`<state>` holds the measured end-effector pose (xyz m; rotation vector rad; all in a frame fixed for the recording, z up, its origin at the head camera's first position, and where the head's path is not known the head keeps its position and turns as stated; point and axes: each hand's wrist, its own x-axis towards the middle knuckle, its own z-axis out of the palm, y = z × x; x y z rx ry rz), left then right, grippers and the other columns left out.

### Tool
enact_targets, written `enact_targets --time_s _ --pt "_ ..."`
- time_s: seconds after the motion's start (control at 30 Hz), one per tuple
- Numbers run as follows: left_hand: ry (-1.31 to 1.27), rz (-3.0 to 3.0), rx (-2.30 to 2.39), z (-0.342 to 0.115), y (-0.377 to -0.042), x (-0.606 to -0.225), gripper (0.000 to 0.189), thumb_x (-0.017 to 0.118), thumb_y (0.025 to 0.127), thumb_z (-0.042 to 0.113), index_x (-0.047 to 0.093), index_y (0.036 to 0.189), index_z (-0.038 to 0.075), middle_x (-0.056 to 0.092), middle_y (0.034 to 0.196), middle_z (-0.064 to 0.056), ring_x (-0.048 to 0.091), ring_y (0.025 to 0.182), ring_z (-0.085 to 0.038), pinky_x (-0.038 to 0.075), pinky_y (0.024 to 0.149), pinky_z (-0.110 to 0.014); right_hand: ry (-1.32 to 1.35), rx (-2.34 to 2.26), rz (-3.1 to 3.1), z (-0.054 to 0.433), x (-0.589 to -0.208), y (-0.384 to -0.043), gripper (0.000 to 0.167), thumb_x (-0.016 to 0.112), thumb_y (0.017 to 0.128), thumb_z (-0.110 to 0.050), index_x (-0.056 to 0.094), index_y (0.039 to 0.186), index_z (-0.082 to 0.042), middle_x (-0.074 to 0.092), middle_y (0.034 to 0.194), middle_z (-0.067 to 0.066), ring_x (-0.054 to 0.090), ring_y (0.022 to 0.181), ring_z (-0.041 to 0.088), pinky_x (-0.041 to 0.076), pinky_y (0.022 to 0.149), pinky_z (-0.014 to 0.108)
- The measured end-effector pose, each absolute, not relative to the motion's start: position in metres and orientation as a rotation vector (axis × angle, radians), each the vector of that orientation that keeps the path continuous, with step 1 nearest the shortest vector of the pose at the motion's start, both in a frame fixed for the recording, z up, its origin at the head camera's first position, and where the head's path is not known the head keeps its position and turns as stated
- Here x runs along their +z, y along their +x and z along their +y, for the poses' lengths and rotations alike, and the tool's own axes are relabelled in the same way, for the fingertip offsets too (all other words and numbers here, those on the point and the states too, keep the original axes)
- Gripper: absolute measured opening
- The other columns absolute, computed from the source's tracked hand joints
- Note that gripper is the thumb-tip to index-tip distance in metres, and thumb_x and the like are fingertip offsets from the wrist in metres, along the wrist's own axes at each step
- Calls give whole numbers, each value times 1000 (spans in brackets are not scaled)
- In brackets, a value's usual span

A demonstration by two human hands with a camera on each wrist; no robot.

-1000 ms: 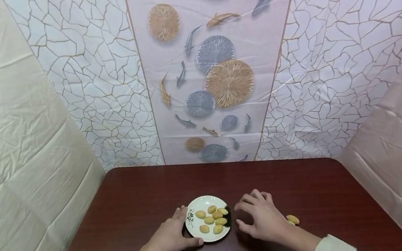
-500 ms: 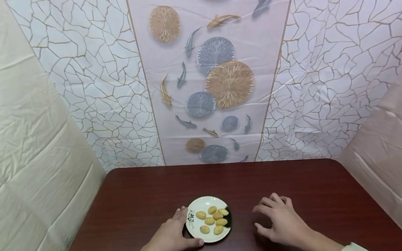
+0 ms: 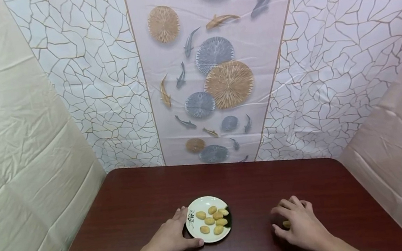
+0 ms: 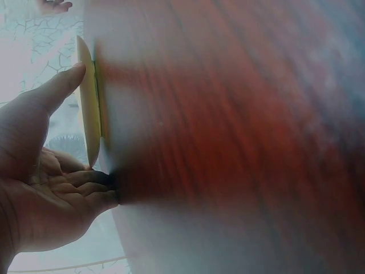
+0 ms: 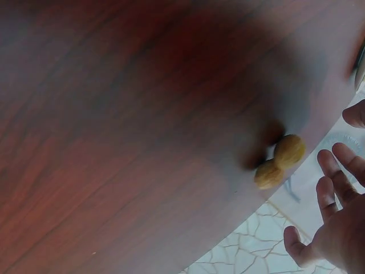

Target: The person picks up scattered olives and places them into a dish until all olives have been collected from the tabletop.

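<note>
A white plate [image 3: 198,238] with dark leaf decoration stands on the table and bears several yellow oval pieces [image 3: 209,221], like nuts or small fruits. My left hand [image 3: 171,235] holds the plate by its left rim, thumb on the near side and fingers farther back. The left wrist view shows that thumb [image 4: 65,85] against the plate edge. My right hand [image 3: 299,225] hovers with fingers bent and apart over two more oval pieces. In the right wrist view these yellow-brown pieces [image 5: 289,150] lie side by side, touching, with the fingers apart from them.
The dark red-brown table [image 3: 148,187] reaches to a patterned cloth wall [image 3: 225,139] at the back. Pale cloth panels [image 3: 41,184] close in both sides. The plate sits near the table's middle, left of the right hand.
My right hand has moved from beside the plate to the right, over the two loose pieces. My left hand and the plate have stayed where they were.
</note>
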<state>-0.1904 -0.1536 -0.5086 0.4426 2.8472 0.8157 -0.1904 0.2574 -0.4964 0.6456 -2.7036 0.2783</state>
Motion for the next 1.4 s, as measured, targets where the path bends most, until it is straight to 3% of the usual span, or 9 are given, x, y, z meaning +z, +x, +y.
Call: enact_targets --time_s 0.43,0.67,1.1,1.4 --pt "417 2835 815 -152 -189 -505 126 90 82 64 34 169 -8 39 172 -35 43 159 -53 42 123 -74 607 257 -2712 279 -507 -190 25 96 82 -31 78 99 -32 64 98 -17 50 95 9 49 89 70" --pt "412 2833 813 -153 -189 -505 126 90 82 64 34 169 -8 39 172 -34 43 159 -52 42 122 -73 586 261 -2754 284 -511 -188 25 96 81 -28 75 92 -36 56 92 -21 43 91 5 48 89 71" --pt "447 2839 813 -153 -189 -509 125 90 83 63 35 168 -10 39 171 -36 44 158 -54 44 121 -74 586 251 -2759 283 -515 -187 28 96 80 -19 75 91 -33 57 92 -19 47 91 7 50 91 73" --pt "439 2843 799 -154 -194 -509 126 89 83 65 34 169 -8 37 174 -33 40 162 -49 42 123 -74 607 283 -2752 271 -510 -193 27 94 81 -18 74 89 -34 55 91 -19 41 89 6 49 91 72"
